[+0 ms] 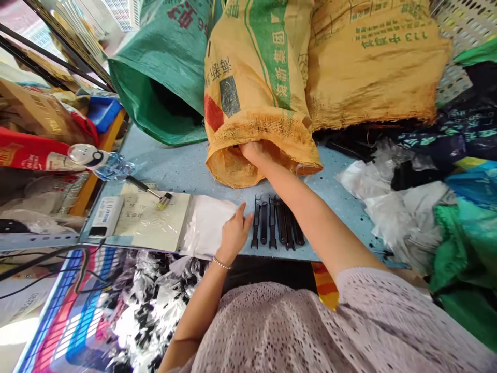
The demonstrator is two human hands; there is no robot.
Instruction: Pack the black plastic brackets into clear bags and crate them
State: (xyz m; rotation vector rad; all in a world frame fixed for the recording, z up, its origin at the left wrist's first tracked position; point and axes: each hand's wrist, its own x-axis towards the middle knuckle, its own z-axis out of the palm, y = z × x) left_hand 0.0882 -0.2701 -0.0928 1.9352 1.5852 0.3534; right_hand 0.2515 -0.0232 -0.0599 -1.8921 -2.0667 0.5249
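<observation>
My right hand [252, 150] reaches into the mouth of a yellow woven sack [256, 124]; its fingers are hidden inside. On the blue table [171, 168], my left hand [236, 230] rests with its fingers apart and nothing in it, between a stack of clear plastic bags [209, 223] and a row of black plastic parts [272, 223]. Several of these long parts lie side by side near the table's front edge, below my right forearm.
A green sack [166, 88] gapes at the back left, and another yellow sack [373, 67] lies back right. Left are a notepad [155, 220], a brush [149, 190], a white box [106, 215] and a bottle [103, 161]. Crumpled bags [404, 207] cover the right side.
</observation>
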